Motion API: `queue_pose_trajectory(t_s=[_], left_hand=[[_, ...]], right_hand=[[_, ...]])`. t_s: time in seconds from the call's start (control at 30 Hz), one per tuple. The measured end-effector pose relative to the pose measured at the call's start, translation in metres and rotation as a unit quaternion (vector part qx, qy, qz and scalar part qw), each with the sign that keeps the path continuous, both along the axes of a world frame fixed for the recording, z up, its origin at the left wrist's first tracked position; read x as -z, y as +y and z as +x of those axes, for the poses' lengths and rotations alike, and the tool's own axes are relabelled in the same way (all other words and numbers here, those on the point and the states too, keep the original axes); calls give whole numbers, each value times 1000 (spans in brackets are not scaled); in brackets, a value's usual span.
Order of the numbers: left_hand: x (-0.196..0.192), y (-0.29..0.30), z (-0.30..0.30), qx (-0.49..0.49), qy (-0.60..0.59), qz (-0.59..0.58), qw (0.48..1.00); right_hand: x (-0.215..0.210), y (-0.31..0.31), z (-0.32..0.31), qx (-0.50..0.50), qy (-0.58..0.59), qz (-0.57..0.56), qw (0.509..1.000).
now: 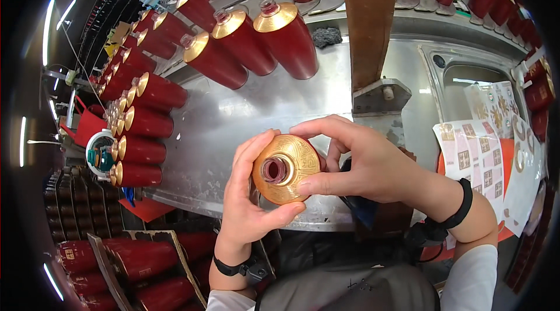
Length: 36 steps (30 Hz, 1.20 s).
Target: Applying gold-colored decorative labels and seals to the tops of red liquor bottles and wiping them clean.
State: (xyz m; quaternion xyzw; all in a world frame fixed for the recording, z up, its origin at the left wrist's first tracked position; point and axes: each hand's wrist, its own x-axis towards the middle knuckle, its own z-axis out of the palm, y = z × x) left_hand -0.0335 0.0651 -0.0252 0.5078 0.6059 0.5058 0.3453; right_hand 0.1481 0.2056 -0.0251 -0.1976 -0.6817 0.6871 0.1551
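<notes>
- Broadly, the metal desk point(233, 118) is crowded along its far and left edges by rows of red bottles with gold shoulders point(233, 42); they stand close together, so one knocked over could, it is judged, take its neighbours with it.
- Sheets of gold-and-white labels point(472, 159) are laid at the right, partly over the desk's edge, and could be brushed off by the right forearm if it swings outward.
- A gold-topped bottle point(286, 169) is held upright over the near edge of the desk, seen from straight above, so that only its gold shoulder and open glass neck are shown; its red body is hidden below.
- It is gripped from the left by the left hand point(251, 206), whose fingers are curled round the shoulder, thumb at the lower rim.
- From the right it is pinched by the right hand point(367, 165), index finger on the upper rim, thumb on the lower right.
- Whether the bottle's base is rested on the desk cannot be told; if it is carried by the hands alone, a slip on the smooth gold surface could let it drop past the edge.
- The neck is uncapped, so anything inside could be spilled if the bottle is tilted.
</notes>
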Motion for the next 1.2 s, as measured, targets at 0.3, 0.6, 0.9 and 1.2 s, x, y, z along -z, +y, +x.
queue_pose_trajectory(t_s=[0.3, 0.6, 0.9, 1.2], left_hand=[[3, 0, -3, 8, 3, 3, 1000], [3, 0, -1, 4, -16, 0, 1000], [8, -1, -2, 13, -6, 7, 1000], [20, 4, 8, 6, -64, 52, 997]], right_hand=[[-1, 5, -1, -23, 3, -27, 999], [1, 4, -1, -15, 3, 0, 1000], [12, 19, 9, 27, 30, -16, 999], [-25, 6, 20, 76, 101, -81, 989]])
